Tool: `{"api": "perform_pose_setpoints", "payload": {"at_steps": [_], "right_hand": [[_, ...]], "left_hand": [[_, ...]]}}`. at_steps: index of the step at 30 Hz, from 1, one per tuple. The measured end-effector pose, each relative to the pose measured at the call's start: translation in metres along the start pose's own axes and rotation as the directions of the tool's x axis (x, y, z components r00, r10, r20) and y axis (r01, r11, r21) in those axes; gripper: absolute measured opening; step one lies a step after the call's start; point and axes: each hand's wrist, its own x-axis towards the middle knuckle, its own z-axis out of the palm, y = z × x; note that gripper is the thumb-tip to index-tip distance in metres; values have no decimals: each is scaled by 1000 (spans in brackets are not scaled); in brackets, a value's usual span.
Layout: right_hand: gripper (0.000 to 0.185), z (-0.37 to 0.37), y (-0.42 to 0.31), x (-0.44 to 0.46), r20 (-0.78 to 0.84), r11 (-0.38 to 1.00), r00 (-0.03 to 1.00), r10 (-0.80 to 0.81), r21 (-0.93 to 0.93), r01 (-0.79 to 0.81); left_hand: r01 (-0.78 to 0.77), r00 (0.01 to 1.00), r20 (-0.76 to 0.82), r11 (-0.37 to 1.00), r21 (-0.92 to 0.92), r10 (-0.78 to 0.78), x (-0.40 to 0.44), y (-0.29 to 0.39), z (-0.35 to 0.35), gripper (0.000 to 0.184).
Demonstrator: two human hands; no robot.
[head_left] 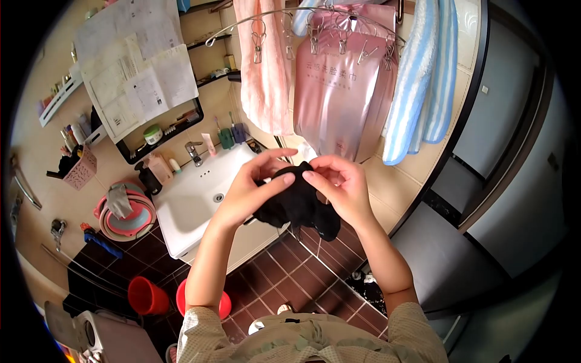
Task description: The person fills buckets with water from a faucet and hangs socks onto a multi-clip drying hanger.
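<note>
A bunched black cloth [296, 209] hangs between my two hands, above the front right edge of the white sink [181, 209]. My left hand [260, 184] pinches its upper left edge between thumb and fingers. The thumb and fingers of my right hand [339, 184] grip the top edge close beside it. The lower part of the cloth droops in folds, and its exact shape cannot be made out. Above and beyond my hands is a wire rack with metal clips [315, 43].
A pink towel [263, 72], a pink package [339, 91] and blue-striped towels [414, 78] hang ahead. Stacked basins [126, 212] stand left of the sink, near a faucet [193, 152]. Red buckets [148, 295] sit on the tiled floor, and a dark door frame [451, 151] rises at right.
</note>
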Motion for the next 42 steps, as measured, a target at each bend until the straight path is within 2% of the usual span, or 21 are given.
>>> {"api": "perform_pose_setpoints", "payload": {"at_steps": [1,3,4,8,10,12,13,15,18,22,25,26,30,39,42], "right_hand": [[11,3,-1,5,4,999,999,-44,-27,44],[11,11,-6,17,-41,998,998,-42,34,44],[11,12,-7,24,-12,999,999,-33,31,34],[13,22,-2,57,43,993,999,-18,-115,23],[14,28,-1,74,28,996,998,-57,-70,59],[17,33,0,96,-12,994,994,-105,37,106],[22,31,-4,107,-49,998,997,-56,-42,54],[31,29,-14,134,-41,965,981,-190,-192,179],[37,38,-25,158,-64,977,982,-179,-132,169],[33,48,-42,175,-49,979,998,-29,-201,18],[34,45,-40,191,62,997,997,47,54,-50],[33,46,-37,195,62,997,998,20,76,-24],[26,48,-34,198,-27,995,999,-30,92,32],[26,46,-42,195,-9,994,994,-105,-19,105],[25,45,-38,195,-2,994,997,-71,78,71]], "left_hand": [[-30,1000,0,998,52,30,5,4,-6,30],[-37,999,-17,999,-14,37,15,9,-16,21],[-57,997,-44,998,-10,56,20,11,-21,16],[-18,999,-43,999,-30,17,36,17,-44,15],[32,998,-48,998,-49,-34,44,19,-58,14],[-32,995,-99,999,-22,30,50,25,-67,16],[-59,990,-125,998,15,60,54,27,-72,16],[-86,983,-161,996,7,86,60,31,-80,16],[-127,976,-178,992,-7,124,71,40,-88,16],[-153,974,-174,988,-35,144,82,45,-95,16],[-146,976,-167,988,-50,136,88,48,-100,16],[-143,978,-163,988,-56,132,88,48,-102,16],[-125,982,-147,991,-51,116,88,52,-105,15],[-242,955,-204,962,-128,213,94,55,-105,13],[-271,941,-233,959,-85,245,96,53,-105,11]]}}
